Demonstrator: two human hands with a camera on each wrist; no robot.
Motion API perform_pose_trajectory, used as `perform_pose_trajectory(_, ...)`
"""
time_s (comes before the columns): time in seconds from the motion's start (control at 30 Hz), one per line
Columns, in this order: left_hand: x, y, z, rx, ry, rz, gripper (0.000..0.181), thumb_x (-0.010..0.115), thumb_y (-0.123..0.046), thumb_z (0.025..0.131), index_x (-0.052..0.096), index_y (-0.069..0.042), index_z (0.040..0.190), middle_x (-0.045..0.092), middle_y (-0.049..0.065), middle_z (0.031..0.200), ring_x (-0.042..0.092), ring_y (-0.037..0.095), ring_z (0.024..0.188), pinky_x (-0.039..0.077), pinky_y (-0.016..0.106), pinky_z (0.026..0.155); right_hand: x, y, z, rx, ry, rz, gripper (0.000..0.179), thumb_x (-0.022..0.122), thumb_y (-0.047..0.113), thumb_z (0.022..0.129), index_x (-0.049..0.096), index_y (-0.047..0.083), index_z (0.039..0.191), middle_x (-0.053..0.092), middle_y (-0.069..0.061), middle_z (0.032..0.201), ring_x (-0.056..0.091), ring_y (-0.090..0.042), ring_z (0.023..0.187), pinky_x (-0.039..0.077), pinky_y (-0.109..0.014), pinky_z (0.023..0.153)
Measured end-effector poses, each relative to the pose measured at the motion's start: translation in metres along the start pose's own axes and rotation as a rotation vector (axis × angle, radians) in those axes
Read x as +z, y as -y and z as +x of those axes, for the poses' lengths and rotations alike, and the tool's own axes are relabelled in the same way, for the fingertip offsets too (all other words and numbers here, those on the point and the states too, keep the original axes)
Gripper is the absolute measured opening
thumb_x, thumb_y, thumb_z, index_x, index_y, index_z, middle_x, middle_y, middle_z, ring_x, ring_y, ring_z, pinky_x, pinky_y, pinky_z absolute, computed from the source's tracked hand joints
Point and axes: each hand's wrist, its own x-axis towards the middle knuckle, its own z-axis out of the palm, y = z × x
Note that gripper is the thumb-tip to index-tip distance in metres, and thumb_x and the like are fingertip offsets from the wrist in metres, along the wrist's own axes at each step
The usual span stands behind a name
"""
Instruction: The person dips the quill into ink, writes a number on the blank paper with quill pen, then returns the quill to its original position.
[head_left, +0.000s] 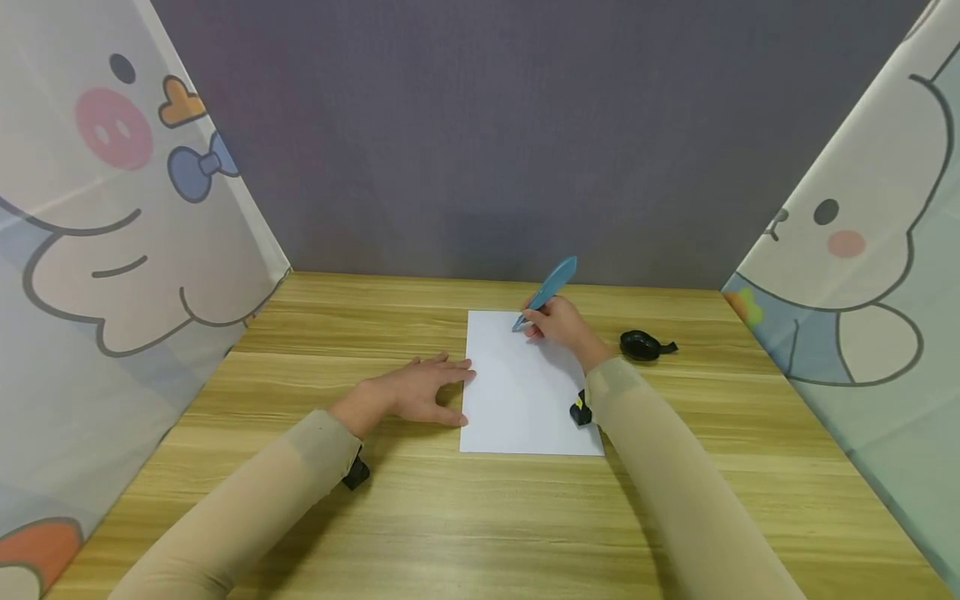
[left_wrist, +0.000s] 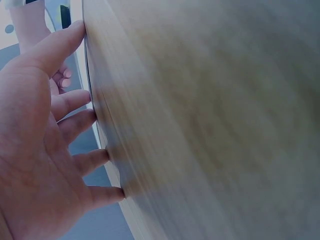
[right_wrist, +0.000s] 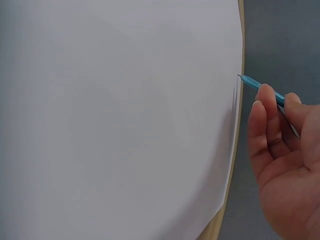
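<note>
A blank-looking white sheet of paper (head_left: pixel 517 392) lies on the wooden table. My right hand (head_left: pixel 558 323) pinches a blue feather-shaped pen (head_left: pixel 553 283) between thumb and fingers, its tip pointing down at the upper part of the sheet. In the right wrist view the dark point of the pen (right_wrist: pixel 250 82) is right at the paper (right_wrist: pixel 125 115), and no mark shows there. My left hand (head_left: pixel 423 390) rests at the sheet's left edge with fingers spread and fairly straight. The left wrist view shows the fingertips of this hand (left_wrist: pixel 45 130) along the table surface, thumb apart.
A black oval object with a short tab (head_left: pixel 641 345) lies on the table (head_left: pixel 420 517) to the right of my right hand. Behind the table stands a grey panel (head_left: pixel 480 150). Cartoon-printed cloths (head_left: pixel 67 250) hang at both sides.
</note>
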Motion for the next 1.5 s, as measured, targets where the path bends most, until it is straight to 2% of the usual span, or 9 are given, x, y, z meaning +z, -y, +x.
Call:
perform_pose_trajectory(0.2, -0.001, -0.001, 0.0, 0.001, 0.003, -0.002, 0.089, 0.072, -0.061, 0.101, 0.04, -0.018, 0.172, 0.028, 0.004, 0.183, 0.017, 0.047, 0.17, 0.018, 0.08, 0.13, 0.003, 0.002, -0.002, -0.017, 0.019, 0.001, 0.028, 0.061, 0.019, 0.114, 0.072, 0.0, 0.133, 0.08, -0.024, 0.112, 0.072, -0.013, 0.073, 0.062, -0.028, 0.07)
perform_pose_trajectory(0.43, -0.001, -0.002, 0.001, -0.003, -0.003, -0.004, 0.09, 0.072, -0.062, 0.1, 0.04, -0.017, 0.172, 0.029, 0.005, 0.183, 0.019, 0.047, 0.169, 0.018, 0.08, 0.13, 0.007, 0.003, -0.003, -0.03, 0.048, 0.023, 0.03, 0.063, 0.017, 0.113, 0.071, -0.004, 0.133, 0.079, -0.026, 0.121, 0.074, -0.015, 0.075, 0.062, -0.028, 0.072)
perform_pose_trajectory(0.9, 0.002, -0.001, 0.002, -0.01, -0.006, 0.0, 0.09, 0.072, -0.062, 0.1, 0.041, -0.018, 0.172, 0.03, 0.004, 0.182, 0.018, 0.045, 0.17, 0.017, 0.079, 0.131, 0.016, 0.007, -0.009, -0.083, 0.079, -0.006, 0.025, 0.065, 0.017, 0.112, 0.075, -0.002, 0.126, 0.081, -0.021, 0.11, 0.074, -0.016, 0.072, 0.059, -0.028, 0.069)
perform_pose_trajectory(1.17, 0.002, -0.001, 0.003, -0.012, -0.003, 0.004, 0.09, 0.072, -0.063, 0.099, 0.041, -0.019, 0.171, 0.03, 0.003, 0.182, 0.018, 0.045, 0.17, 0.019, 0.078, 0.131, 0.02, 0.012, -0.013, -0.103, 0.111, -0.015, 0.024, 0.066, 0.014, 0.111, 0.075, -0.003, 0.125, 0.081, -0.018, 0.089, 0.072, -0.014, 0.069, 0.059, -0.028, 0.067)
perform_pose_trajectory(1.5, 0.001, -0.001, 0.002, -0.015, -0.005, 0.0, 0.089, 0.073, -0.062, 0.099, 0.042, -0.019, 0.171, 0.03, 0.003, 0.182, 0.019, 0.045, 0.17, 0.019, 0.078, 0.131, 0.024, 0.016, -0.015, -0.102, 0.163, -0.03, 0.025, 0.066, 0.016, 0.112, 0.076, -0.002, 0.126, 0.082, -0.018, 0.093, 0.073, -0.016, 0.072, 0.06, -0.028, 0.068)
